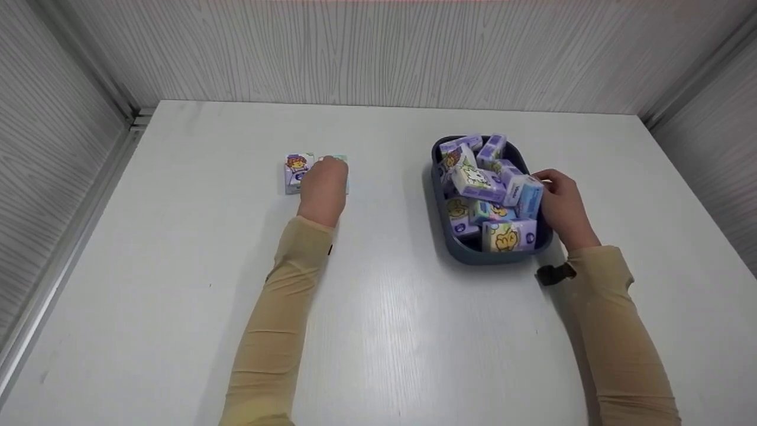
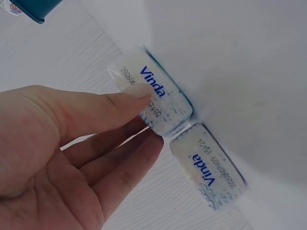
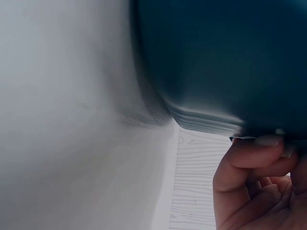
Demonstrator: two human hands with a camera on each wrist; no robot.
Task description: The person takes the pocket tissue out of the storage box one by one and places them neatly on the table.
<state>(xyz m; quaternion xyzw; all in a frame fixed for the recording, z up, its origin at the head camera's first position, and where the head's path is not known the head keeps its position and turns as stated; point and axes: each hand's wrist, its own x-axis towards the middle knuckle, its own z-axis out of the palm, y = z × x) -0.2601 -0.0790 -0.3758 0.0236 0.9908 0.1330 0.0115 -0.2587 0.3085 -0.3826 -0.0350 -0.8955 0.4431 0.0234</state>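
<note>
Packet (image 2: 164,88) in left hand (image 1: 324,190), wide tabletop (image 1: 387,195) gap to basket (image 1: 479,257) edge

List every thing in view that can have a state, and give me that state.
Left hand: thumb and fingers pinching the held pack.
Held pack: wrapped; whether it touches the table is unclear.
Loose pack: flat, cartoon side up, beside it.
Basket: upright, uncovered, heaped with packs.
Packs: jumbled, at mixed angles.
Right hand: fingers curled at the basket's rim.

Soft light, pale glare on white tabletop (image 1: 390,319), faint shadows, dimmer wrist views, sheen along blue bin (image 3: 216,67)
</note>
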